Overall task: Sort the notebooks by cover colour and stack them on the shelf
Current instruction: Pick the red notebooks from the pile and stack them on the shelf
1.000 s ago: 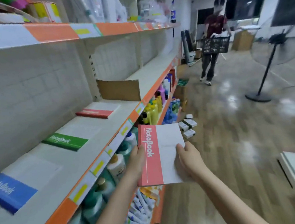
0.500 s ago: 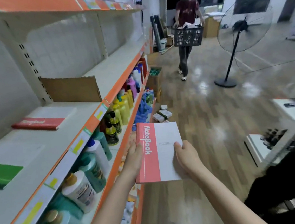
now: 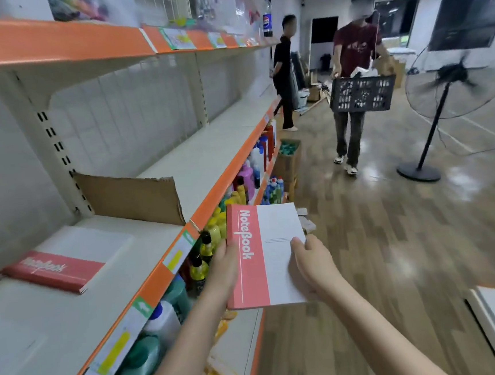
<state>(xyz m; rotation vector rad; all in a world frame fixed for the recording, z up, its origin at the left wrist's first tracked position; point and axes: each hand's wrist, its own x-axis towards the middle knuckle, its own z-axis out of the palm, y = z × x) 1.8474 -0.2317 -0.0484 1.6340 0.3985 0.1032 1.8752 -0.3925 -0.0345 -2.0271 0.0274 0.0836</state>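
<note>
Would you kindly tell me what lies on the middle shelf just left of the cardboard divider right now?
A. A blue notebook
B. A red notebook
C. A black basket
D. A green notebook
B: a red notebook lies flat on the shelf just left of the cardboard divider, matching the red notebook held in both hands.

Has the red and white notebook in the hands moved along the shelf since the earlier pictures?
Yes. The red and white notebook has moved along the shelf toward the brown cardboard divider, which now sits much nearer.
</note>
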